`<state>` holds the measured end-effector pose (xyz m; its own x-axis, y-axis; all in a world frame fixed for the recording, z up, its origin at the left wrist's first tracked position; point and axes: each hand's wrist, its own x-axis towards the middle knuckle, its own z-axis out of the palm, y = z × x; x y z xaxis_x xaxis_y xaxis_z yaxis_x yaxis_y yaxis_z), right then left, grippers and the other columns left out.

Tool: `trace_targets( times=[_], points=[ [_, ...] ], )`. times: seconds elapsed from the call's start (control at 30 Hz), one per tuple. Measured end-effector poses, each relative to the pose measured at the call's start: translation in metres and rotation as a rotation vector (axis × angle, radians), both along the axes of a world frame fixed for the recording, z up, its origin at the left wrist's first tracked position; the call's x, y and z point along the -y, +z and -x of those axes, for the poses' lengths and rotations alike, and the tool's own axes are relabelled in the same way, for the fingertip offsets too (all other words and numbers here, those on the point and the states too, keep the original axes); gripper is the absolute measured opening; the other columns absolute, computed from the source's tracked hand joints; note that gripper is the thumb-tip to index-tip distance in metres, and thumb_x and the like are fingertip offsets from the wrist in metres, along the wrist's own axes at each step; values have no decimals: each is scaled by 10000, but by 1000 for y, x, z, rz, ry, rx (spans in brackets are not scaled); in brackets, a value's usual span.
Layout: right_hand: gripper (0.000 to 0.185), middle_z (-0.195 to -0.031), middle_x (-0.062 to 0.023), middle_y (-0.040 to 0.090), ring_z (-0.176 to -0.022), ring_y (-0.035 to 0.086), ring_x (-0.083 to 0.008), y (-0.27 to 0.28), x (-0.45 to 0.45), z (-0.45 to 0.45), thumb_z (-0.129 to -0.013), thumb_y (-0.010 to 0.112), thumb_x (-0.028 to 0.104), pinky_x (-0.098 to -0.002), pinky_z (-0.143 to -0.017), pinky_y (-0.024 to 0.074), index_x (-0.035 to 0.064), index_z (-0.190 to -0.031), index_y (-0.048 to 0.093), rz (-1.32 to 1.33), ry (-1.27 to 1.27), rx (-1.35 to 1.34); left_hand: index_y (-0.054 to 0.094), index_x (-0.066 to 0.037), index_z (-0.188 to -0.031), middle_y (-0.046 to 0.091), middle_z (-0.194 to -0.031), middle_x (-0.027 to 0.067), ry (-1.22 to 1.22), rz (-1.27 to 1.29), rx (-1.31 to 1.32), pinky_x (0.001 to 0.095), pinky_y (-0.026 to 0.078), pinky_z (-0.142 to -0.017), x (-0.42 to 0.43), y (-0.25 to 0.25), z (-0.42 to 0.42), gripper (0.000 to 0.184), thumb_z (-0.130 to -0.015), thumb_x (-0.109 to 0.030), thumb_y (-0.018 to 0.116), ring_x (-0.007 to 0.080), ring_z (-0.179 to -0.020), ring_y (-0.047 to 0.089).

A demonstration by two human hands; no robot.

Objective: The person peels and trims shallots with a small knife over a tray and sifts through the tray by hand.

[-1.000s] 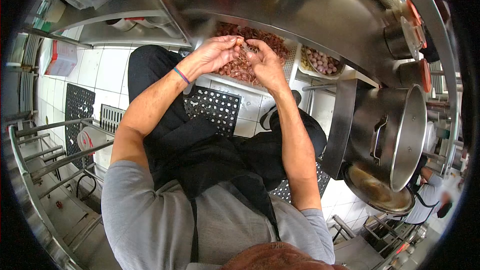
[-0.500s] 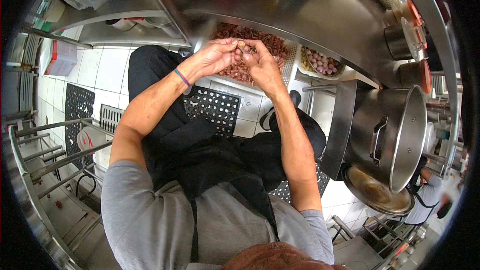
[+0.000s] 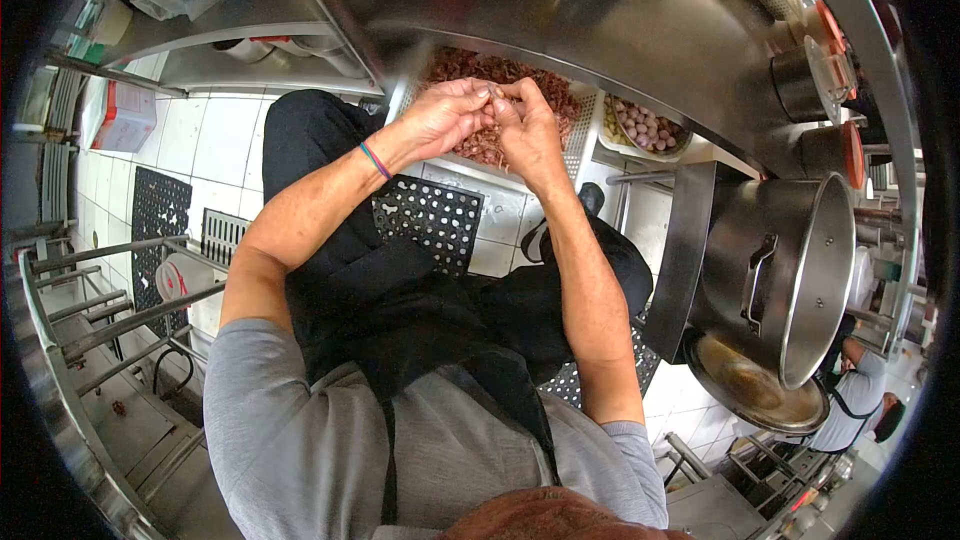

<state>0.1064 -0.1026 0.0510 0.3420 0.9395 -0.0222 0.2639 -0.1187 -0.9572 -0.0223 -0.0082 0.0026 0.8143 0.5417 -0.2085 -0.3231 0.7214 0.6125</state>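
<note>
Both hands meet over a white crate (image 3: 573, 155) filled with reddish-brown shallot-like bulbs and skins (image 3: 490, 68). My left hand (image 3: 447, 118), with a coloured band at the wrist, has its thumb and fingers pinched at a small thing too hidden to name. My right hand (image 3: 528, 130) touches it from the other side, its thumb and forefinger pressed together at the same spot. Right of the crate, a container holds several pale purple peeled bulbs (image 3: 650, 128).
A steel shelf (image 3: 600, 40) spans above the crate. On the right stand a large steel pot (image 3: 770, 270) and a round lid or pan (image 3: 750, 385). Black perforated mats (image 3: 428, 225) lie on white tiles. Another person (image 3: 855, 395) is at the far right.
The fingertips have drawn closer together, and the small orange-tan piece seen between them before is now mostly hidden. My left wrist has shifted slightly right.
</note>
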Motion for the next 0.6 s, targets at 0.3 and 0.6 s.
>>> trace_targets(
  times=[0.3,0.6],
  points=[
    [88,-698,-8,498,-408,279,-21,12,2,-28,-983,519,168,-196,-347,161,90,-947,536,248,87,-983,585,-4,-1128,620,-1024,39,-209,-172,54,269,473,-824,-18,7,6,263,-916,-153,630,139,-887,569],
    [103,-722,-21,550,-394,274,-25,11,9,-20,-975,544,167,-203,-341,180,66,-991,551,244,32,-930,570,-26,-1169,616,-1030,43,-187,-210,-60,261,472,-817,-8,9,12,282,-928,-163,622,129,-899,566]
  ],
)
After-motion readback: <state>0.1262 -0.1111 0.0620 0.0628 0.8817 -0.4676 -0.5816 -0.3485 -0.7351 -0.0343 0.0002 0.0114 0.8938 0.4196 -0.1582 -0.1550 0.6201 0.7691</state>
